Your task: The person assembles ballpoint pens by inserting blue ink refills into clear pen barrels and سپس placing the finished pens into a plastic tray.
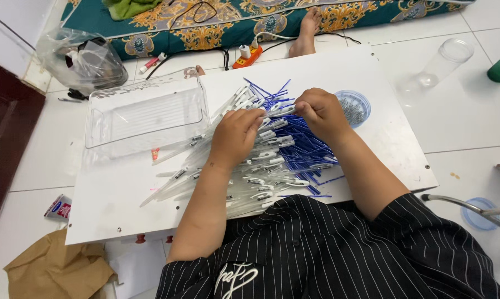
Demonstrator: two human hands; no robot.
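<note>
White tiled floor [471, 111], with a white board [122, 194] laid flat on it as a low work surface in front of the seated person. Heaped on the board's middle: clear pen barrels [261, 166] toward the left and near edge, thin blue ink refills [305, 147] toward the right, the two piles overlapping so both sit within reach of either hand.

Left hand [236, 135] rests palm down on the barrel heap, fingers curled and close together, tips at a barrel near the top of the pile; cannot tell if it truly grips one. Right hand [322, 113] hovers just beside it over the refills, fingers bent inward and pinched toward the left hand's tips, likely on a small pen part, though the contact is hidden.

Clear plastic bin [144, 116] sits on the board's far left corner, touching the barrel heap, open side up and close at hand. Round blue lid [354, 107] holding small metallic bits lies just right of the right hand. Off the board: clear plastic cup [443, 63] on its side, crumpled plastic bag [81, 58], brown paper bag [56, 271], patterned mattress [250, 16] with another person's bare foot [306, 30].
</note>
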